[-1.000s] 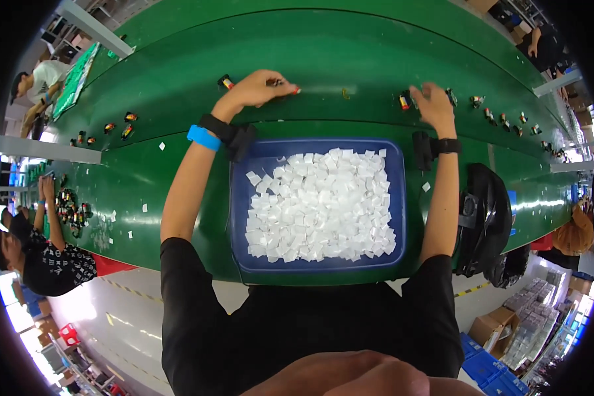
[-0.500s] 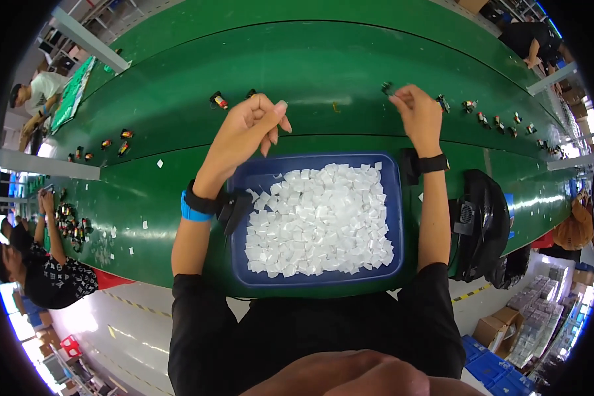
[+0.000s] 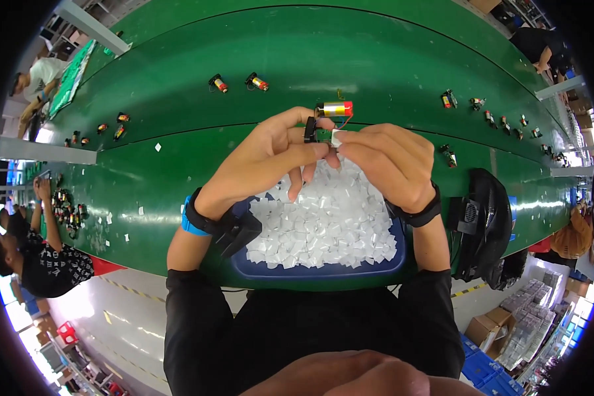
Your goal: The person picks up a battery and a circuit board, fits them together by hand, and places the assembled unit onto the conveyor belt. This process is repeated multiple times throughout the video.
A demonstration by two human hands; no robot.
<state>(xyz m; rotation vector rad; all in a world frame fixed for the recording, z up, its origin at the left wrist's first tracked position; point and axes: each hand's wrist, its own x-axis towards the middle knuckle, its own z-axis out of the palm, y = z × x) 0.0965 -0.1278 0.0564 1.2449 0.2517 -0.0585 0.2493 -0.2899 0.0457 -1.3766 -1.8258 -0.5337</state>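
Above the far part of a blue tray (image 3: 323, 278), both hands meet around a small electronic assembly: a cylindrical battery (image 3: 335, 109) with a yellow and red wrap, joined by thin wires to a black part (image 3: 309, 130). My left hand (image 3: 261, 158) is closed on this battery assembly, its lower fingers hanging loosely. A small white square piece (image 3: 336, 137) is pinched in the fingertips of my right hand (image 3: 393, 162), against or close to the assembly. Fingers hide much of the assembly. Many similar white pieces (image 3: 323, 224) fill the tray.
Two battery assemblies (image 3: 257, 82) lie beyond my hands on the green table (image 3: 376, 59). More assemblies (image 3: 450, 99) are strung along the right. A black bag (image 3: 485, 224) sits right of the tray. Co-workers are at the left, including a person in black patterned clothing (image 3: 53, 270).
My hands have come together over the tray's far part from being apart. The battery assembly is now in my left hand and a white piece in my right; another assembly now lies nearer on the right.
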